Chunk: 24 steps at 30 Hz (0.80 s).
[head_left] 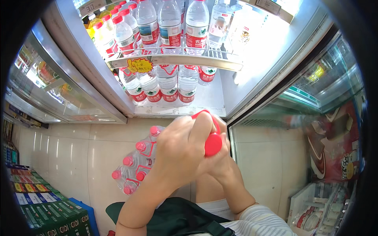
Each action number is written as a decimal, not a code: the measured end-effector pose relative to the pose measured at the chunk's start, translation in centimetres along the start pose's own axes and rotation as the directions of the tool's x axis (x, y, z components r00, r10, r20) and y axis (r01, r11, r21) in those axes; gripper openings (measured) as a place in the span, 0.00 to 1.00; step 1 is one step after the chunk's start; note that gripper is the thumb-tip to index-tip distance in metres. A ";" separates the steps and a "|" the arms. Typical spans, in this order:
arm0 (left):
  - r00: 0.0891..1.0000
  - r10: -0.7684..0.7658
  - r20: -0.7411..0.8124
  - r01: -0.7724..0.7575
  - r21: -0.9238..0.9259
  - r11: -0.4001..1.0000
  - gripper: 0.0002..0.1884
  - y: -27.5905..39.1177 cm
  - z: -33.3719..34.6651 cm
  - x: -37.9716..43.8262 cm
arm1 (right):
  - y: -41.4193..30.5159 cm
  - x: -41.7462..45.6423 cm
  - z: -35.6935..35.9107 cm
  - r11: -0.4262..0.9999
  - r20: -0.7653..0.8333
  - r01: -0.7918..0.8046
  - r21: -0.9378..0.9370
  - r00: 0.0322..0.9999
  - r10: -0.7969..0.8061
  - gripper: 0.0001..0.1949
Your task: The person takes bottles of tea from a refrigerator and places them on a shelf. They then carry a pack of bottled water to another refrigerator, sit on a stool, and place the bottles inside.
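Note:
Both hands meet in front of the open refrigerated cabinet (pixel 177 111), around a large plastic water bottle (pixel 213 145) with a red cap and red carry handle. Its body is mostly hidden behind the hands. My left hand (pixel 183 144) is closed at the handle, fingers bent over it. Just below and to the right, my right hand (pixel 217 165) wraps the bottle near the cap. Beside my left forearm, a group of similar bottles (pixel 133 162) with pinkish-red caps stands on the tiled floor, seemingly under clear film. Several red-labelled water bottles (pixel 169 88) stand on the cabinet's bottom shelf.
Smaller water bottles (pixel 168 32) fill the wire-fronted upper shelf (pixel 177 60). A glass door (pixel 265 138) stands open at right, with a carton (pixel 333 147) seen beyond it. Closed glass doors (pixel 59 85) are at left. Stacked green boxes (pixel 56 216) occupy the lower left.

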<state>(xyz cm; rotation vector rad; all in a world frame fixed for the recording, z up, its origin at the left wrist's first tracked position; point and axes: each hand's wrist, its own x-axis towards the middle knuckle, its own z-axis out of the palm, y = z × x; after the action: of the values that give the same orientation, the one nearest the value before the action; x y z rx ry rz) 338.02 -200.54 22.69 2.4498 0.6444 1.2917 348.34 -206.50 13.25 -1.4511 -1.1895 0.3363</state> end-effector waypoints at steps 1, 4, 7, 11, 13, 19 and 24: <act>1.000 0.028 -0.001 -0.028 0.011 1.000 0.14 -0.5 0.8 0.0 | 0.8 0.5 -0.3 0.999 -0.058 0.034 -0.034 0.998 -0.036 0.33; 0.999 -0.042 0.018 0.043 -0.079 0.996 0.15 -2.1 3.9 -0.6 | 3.4 2.0 -0.9 0.984 -0.136 0.052 -0.169 0.988 -0.075 0.29; 0.976 -0.146 0.163 0.174 -0.170 0.970 0.17 -3.7 7.1 -0.7 | 9.1 3.8 -0.9 0.963 -0.287 0.099 -0.251 0.942 -0.172 0.31; 0.919 -0.298 0.259 0.350 -0.186 0.918 0.20 -5.7 8.3 -2.9 | 13.1 8.0 -0.5 0.944 -0.381 -0.060 -0.323 0.922 -0.071 0.41; 0.911 -0.355 0.209 0.387 -0.139 0.912 0.19 -6.4 8.1 -4.8 | 16.6 9.8 -0.8 0.931 -0.404 -0.052 -0.361 0.909 -0.106 0.42; 0.782 -0.589 0.205 0.555 0.199 0.807 0.18 -12.2 5.5 -10.7 | 21.5 13.9 0.5 0.939 -0.493 -0.115 -0.325 0.867 -0.064 0.43; 0.726 -0.616 0.305 0.490 0.399 0.775 0.25 -13.4 4.0 -13.1 | 21.3 17.9 0.4 0.931 -0.564 -0.329 -0.156 0.804 0.189 0.36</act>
<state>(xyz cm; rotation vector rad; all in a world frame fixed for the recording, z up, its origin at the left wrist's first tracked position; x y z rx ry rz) 331.55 -196.03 5.23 2.3332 1.3922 0.4250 365.83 -187.99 2.06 -1.7834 -0.5783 -0.0524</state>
